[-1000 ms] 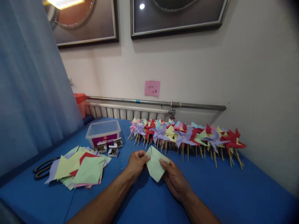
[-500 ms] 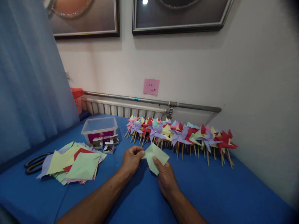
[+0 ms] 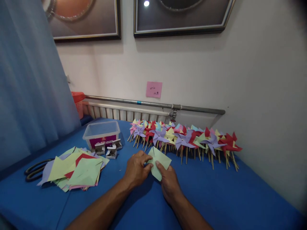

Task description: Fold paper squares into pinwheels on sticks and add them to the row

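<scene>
Head view: my left hand and right hand both pinch 1 pale green paper square, held just above the blue table, near the row of pinwheels.

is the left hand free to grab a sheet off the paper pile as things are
Probably not yet: the left hand is pinching the green paper with the right hand. The path to the paper pile looks open.
</scene>
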Motion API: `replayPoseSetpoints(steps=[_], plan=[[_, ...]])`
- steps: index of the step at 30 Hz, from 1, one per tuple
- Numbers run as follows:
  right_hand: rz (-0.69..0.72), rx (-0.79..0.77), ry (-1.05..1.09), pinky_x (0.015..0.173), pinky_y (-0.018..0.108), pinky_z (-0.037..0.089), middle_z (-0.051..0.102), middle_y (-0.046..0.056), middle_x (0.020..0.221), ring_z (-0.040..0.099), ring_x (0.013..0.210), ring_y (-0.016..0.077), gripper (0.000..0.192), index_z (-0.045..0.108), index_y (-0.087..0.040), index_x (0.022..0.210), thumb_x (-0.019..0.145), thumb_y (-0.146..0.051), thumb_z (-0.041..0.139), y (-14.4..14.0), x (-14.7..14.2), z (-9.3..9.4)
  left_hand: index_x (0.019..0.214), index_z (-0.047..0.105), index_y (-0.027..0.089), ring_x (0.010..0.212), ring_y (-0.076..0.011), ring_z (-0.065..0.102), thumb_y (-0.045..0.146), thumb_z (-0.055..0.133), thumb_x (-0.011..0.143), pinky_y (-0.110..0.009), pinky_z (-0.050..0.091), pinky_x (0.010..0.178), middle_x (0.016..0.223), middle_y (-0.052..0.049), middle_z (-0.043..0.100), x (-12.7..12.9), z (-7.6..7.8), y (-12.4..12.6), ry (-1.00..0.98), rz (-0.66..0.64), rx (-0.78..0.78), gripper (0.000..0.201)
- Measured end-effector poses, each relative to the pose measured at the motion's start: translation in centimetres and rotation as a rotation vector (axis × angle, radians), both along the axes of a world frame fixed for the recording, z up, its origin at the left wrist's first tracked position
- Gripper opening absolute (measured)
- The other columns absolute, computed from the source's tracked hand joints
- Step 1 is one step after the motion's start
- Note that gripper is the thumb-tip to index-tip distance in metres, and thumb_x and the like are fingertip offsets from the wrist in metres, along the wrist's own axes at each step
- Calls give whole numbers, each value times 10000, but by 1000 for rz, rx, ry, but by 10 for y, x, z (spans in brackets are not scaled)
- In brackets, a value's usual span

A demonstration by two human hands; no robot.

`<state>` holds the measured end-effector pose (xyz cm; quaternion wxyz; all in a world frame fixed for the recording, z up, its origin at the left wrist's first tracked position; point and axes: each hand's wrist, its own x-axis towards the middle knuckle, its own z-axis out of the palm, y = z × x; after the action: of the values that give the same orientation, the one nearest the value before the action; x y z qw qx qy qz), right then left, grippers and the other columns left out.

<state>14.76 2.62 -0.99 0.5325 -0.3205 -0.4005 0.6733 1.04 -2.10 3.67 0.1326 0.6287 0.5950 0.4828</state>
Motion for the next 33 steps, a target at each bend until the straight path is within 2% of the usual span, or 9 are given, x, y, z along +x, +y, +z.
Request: replayPoseSetpoints(steps=[5,8,11,15,19,23,27,30,33], plan=[[8,-49,-8,822,396,595,821,91,998,770,870,280,541,745,-167,1084,647,-442,909,0,1,0,892,797,252,863,-215,616,188,663,809,-310,443,783,903,-50,686,-1,-5,3,-17,-78,-6,170],[5,-36,-19,798,385,595,824,87,978,770,860,277,529,751,-167,1069,648,-447,905,1,1,0,796,761,232,853,-199,617,127,625,785,-293,449,768,881,-44,664,-3,-6,4,-28,-128,20,172],[-13,-45,0,812,384,595,825,82,992,769,888,282,524,753,-172,1071,645,-438,903,2,2,1,789,740,213,849,-179,614,77,576,748,-282,456,763,966,-52,661,-8,-2,3,-18,-182,25,216],[-5,-58,24,826,389,596,823,79,1016,770,895,284,529,746,-190,1097,652,-432,898,3,3,3,785,752,200,903,-195,612,206,624,802,-296,466,782,1089,-76,649,-16,8,1,-5,-196,-27,129],[-10,-41,-14,791,388,594,824,84,979,768,856,279,544,739,-181,1104,664,-465,886,3,1,1,705,744,185,896,-207,611,384,676,842,-300,450,760,1054,-88,650,-19,11,2,-25,-142,-66,251],[-7,-22,-3,819,377,585,823,76,1001,765,887,273,521,744,-196,1099,678,-474,872,1,0,2,640,678,181,742,-166,564,351,773,736,-279,419,691,849,-36,623,-16,3,7,-89,-39,-71,217],[-45,9,-21,846,375,578,823,67,982,760,899,273,480,753,-198,1076,699,-475,861,0,2,7,655,624,189,602,-141,492,403,761,739,-261,338,588,649,10,582,-5,-4,7,-237,-25,-208,268],[-91,8,-31,845,369,578,821,64,974,758,918,277,449,757,-193,1036,695,-464,866,-1,2,7,662,604,204,598,-147,478,383,820,666,-264,290,595,605,24,576,8,-6,2,-177,43,-236,281],[-94,-15,15,843,370,584,820,62,1003,760,947,284,433,755,-202,1028,686,-441,872,-1,0,5,674,598,218,662,-171,504,314,840,623,-277,286,649,669,11,585,16,-7,-2,-104,149,-146,265]])
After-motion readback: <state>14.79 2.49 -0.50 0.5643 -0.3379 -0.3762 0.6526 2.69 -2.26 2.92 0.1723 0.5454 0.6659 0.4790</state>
